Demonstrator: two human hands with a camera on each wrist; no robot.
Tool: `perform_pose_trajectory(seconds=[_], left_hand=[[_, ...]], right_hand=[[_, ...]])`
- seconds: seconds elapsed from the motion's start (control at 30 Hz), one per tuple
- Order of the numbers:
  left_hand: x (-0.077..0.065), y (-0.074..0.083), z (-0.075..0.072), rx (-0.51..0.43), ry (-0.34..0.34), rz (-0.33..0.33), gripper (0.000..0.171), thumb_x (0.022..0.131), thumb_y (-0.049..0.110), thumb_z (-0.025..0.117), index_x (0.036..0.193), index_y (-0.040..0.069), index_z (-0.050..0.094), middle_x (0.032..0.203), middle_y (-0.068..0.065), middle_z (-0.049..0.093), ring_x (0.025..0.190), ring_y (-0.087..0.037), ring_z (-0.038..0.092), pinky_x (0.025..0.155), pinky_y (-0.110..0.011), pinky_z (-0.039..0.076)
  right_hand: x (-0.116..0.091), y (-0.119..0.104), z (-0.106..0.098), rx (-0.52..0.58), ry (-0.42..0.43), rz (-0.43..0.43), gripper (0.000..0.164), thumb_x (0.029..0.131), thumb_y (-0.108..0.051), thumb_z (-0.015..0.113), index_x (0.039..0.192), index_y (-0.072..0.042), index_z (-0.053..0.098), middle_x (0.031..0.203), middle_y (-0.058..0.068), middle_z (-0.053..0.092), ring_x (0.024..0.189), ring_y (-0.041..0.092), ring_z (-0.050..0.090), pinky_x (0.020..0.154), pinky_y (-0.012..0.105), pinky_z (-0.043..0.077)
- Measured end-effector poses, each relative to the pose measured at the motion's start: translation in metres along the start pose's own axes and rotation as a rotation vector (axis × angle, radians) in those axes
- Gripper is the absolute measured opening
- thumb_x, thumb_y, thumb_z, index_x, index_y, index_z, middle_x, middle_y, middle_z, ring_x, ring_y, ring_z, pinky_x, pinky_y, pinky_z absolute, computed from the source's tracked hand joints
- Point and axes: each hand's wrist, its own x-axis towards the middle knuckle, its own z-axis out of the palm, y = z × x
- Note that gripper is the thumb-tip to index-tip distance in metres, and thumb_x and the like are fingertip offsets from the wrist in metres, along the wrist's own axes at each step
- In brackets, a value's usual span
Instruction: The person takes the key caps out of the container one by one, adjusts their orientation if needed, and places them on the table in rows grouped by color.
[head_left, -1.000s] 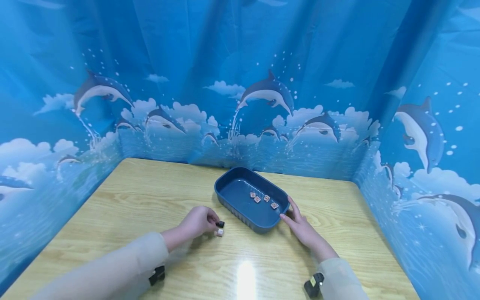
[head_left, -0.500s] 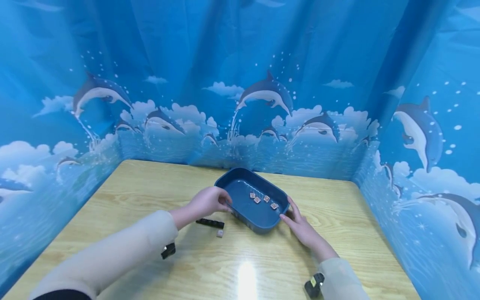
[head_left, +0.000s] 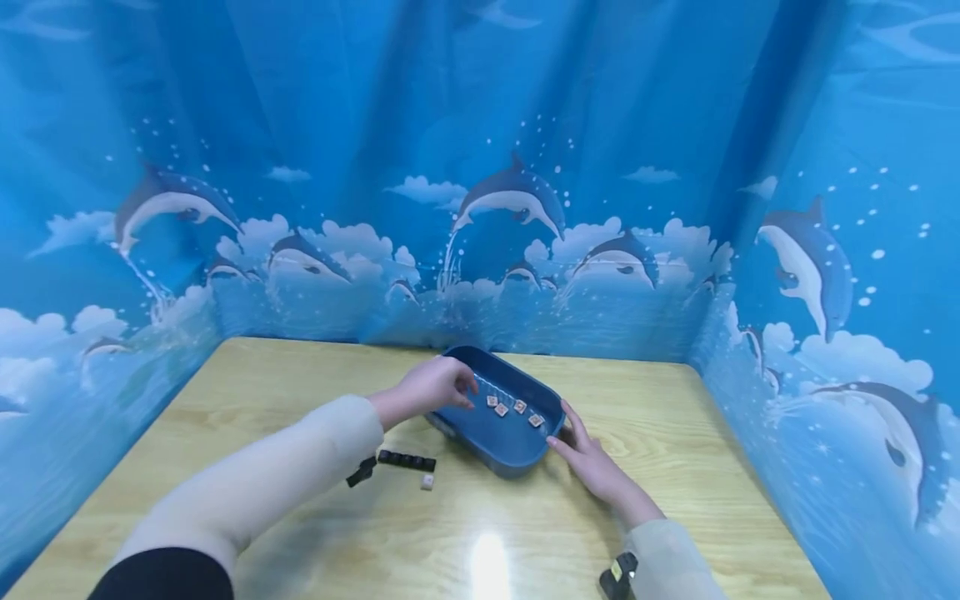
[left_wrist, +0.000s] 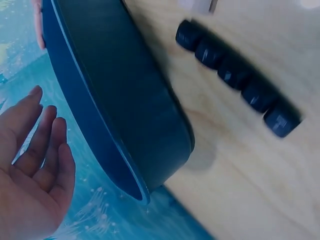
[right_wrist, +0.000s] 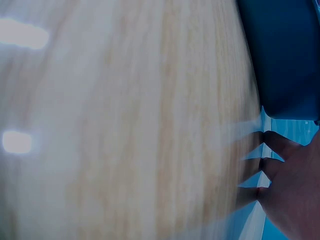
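A dark blue oval-cornered tray [head_left: 507, 467] stands on the table with several small pinkish square pieces [head_left: 520, 407] on its floor. My left hand [head_left: 431, 387] hangs over the tray's left part. In the left wrist view its fingers [left_wrist: 37, 155] are relaxed and apart, with nothing seen between them. At the tray's right end my right hand [head_left: 596, 471] touches the rim with thumb and forefinger. Its other fingers [right_wrist: 272, 167] reach down spread beside the tray. Left of the tray lies a row of black keycap-like blocks [head_left: 407, 460], with one whitish block [head_left: 427, 482] just in front.
The wood-grain table [head_left: 360, 550] carries a bright glare patch in front. Blue dolphin-print curtains [head_left: 480, 208] surround the back and sides, close behind the tray. Small black cameras [head_left: 618, 575] sit at the wrists.
My left hand has moved from the black row over the tray's rim to above its inside, uncovering the row. The right hand stays on the tray's end. The head view has shifted slightly.
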Motion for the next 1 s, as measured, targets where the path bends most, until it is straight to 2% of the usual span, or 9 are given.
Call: perform_pose_trajectory(seconds=[0.13,0.27,0.4,0.5,0.6,0.7,0.87,1.0], left_hand=[[0.015,-0.001,-0.003,0.109,-0.049,0.041,0.022,0.079,0.020,0.083,0.099,0.014,0.076,0.089,0.005,0.070,0.079,-0.008,0.062,0.072,-0.027,0.052],[0.032,-0.003,-0.006,0.223,-0.102,0.127,0.023,0.080,0.023,0.082,0.101,0.016,0.076,0.093,0.005,0.071,0.085,-0.009,0.063,0.075,-0.028,0.052],[0.046,-0.003,-0.006,0.290,-0.196,0.217,0.025,0.081,0.020,0.081,0.104,0.014,0.075,0.098,0.001,0.071,0.091,-0.013,0.063,0.079,-0.029,0.051],[0.055,-0.002,-0.004,0.319,-0.277,0.257,0.028,0.082,0.018,0.081,0.109,0.012,0.074,0.103,-0.002,0.070,0.096,-0.016,0.064,0.081,-0.030,0.051],[0.064,0.000,0.001,0.340,-0.349,0.268,0.030,0.083,0.017,0.079,0.112,0.013,0.073,0.108,-0.002,0.070,0.100,-0.016,0.063,0.083,-0.029,0.051],[0.071,0.001,0.006,0.362,-0.392,0.245,0.029,0.084,0.016,0.078,0.113,0.016,0.072,0.111,0.001,0.069,0.101,-0.013,0.062,0.083,-0.027,0.051],[0.080,0.006,0.014,0.411,-0.424,0.232,0.032,0.085,0.016,0.077,0.116,0.015,0.070,0.114,0.002,0.067,0.102,-0.011,0.062,0.083,-0.025,0.051],[0.089,0.010,0.021,0.470,-0.443,0.245,0.033,0.086,0.016,0.077,0.118,0.015,0.069,0.116,0.001,0.067,0.102,-0.011,0.061,0.084,-0.026,0.050]], right_hand=[[0.000,0.001,0.001,-0.003,0.004,0.007,0.076,0.101,-0.051,0.044,0.157,-0.029,-0.002,0.152,0.020,0.030,0.139,0.049,0.017,0.109,0.063,-0.010],[0.000,0.002,0.001,-0.003,0.005,0.009,0.076,0.101,-0.051,0.044,0.157,-0.028,-0.002,0.152,0.020,0.030,0.139,0.049,0.017,0.109,0.063,-0.010],[0.000,0.001,0.001,0.004,0.003,0.009,0.076,0.101,-0.050,0.044,0.157,-0.028,-0.001,0.152,0.020,0.029,0.139,0.049,0.016,0.109,0.063,-0.010],[0.001,0.000,0.001,0.008,0.000,0.013,0.076,0.101,-0.050,0.044,0.157,-0.027,-0.001,0.152,0.020,0.029,0.139,0.049,0.017,0.109,0.063,-0.010],[0.000,0.000,0.000,0.012,-0.006,0.019,0.076,0.101,-0.051,0.043,0.157,-0.026,-0.001,0.152,0.020,0.029,0.139,0.049,0.017,0.108,0.065,-0.011],[0.000,0.000,0.001,0.013,-0.010,0.023,0.076,0.101,-0.051,0.043,0.157,-0.027,-0.001,0.152,0.020,0.029,0.139,0.049,0.016,0.107,0.066,-0.011],[-0.001,-0.001,0.001,0.010,-0.004,0.033,0.076,0.101,-0.050,0.044,0.157,-0.028,-0.001,0.153,0.019,0.029,0.139,0.051,0.011,0.105,0.069,-0.009],[0.000,0.000,0.001,0.004,-0.005,0.030,0.077,0.101,-0.052,0.043,0.157,-0.027,-0.002,0.153,0.019,0.029,0.140,0.049,0.014,0.107,0.067,-0.009]])
